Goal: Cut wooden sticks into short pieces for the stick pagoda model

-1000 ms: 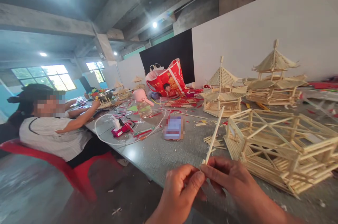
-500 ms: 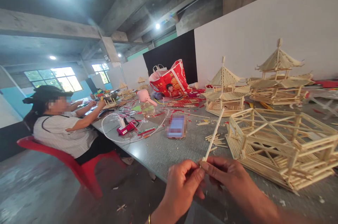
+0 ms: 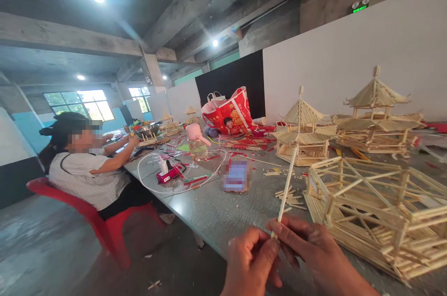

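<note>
A thin pale wooden stick (image 3: 287, 185) slants up and away from my two hands at the front edge of the table. Its lower end is pinched by my left hand (image 3: 252, 261), thumb on top. Just above that grip, the thumb and fingers of my right hand (image 3: 309, 245) close on the same stick. To the right of my hands stands an open frame model (image 3: 370, 207) built of similar sticks, with crossed bars on top. Short cut sticks (image 3: 290, 197) lie in a loose heap behind my hands.
Two stick pavilions with pointed roofs, a smaller one (image 3: 301, 135) and a larger one (image 3: 375, 114), stand behind. A phone (image 3: 236, 176), power strip (image 3: 169, 174), pink-topped jug (image 3: 197, 142) and red bag (image 3: 226, 112) share the table. A person (image 3: 89, 165) sits at left on a red chair (image 3: 75, 203).
The view has tilted, so the scene sits lower and slightly to the right. Both hands keep hold of the stick; my right fingers are a little higher above the left thumb.
</note>
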`<state>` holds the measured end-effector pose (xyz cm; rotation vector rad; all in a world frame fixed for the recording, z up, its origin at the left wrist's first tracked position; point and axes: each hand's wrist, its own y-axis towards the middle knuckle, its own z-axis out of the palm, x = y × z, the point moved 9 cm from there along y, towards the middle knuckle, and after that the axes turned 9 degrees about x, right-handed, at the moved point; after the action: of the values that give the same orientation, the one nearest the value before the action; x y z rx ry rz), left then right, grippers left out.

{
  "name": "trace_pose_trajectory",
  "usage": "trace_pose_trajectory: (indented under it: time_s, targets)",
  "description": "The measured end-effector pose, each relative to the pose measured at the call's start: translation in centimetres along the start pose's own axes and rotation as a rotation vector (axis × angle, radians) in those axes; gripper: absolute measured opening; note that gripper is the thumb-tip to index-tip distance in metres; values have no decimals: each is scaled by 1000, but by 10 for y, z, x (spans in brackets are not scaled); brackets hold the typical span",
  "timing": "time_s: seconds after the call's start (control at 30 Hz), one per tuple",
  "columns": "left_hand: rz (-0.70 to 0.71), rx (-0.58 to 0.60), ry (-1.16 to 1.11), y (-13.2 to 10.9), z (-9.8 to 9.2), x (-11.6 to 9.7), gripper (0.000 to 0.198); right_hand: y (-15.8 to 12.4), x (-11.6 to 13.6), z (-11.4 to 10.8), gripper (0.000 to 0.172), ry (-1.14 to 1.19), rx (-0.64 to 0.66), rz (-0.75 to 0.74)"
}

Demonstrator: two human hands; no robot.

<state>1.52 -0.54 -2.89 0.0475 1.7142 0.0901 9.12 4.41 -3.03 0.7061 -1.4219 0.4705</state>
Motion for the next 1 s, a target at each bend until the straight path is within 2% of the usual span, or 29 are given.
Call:
trace_pose_trajectory:
  time_s: [0.17,0.27,0.4,0.47,0.73,1.0]
  targets:
    - [-27,15,-26,-1,4,-1,36,3,5,0,50,5,32,16]
    - [-47,99,-118,1,9,-2,38,3,6,-2,48,24,29,66]
    - [-124,230,-334,6,15,1,36,3,3,-2,41,178,68,76]
    - [-169,276,-371,8,15,1,34,3,1,-3,39,227,76,76]
    - [-211,354,-230,10,16,-8,31,1,5,-8,34,192,60,16]
    - [-222,342,-180,16,15,2,29,1,1,-15,33,192,-3,36]
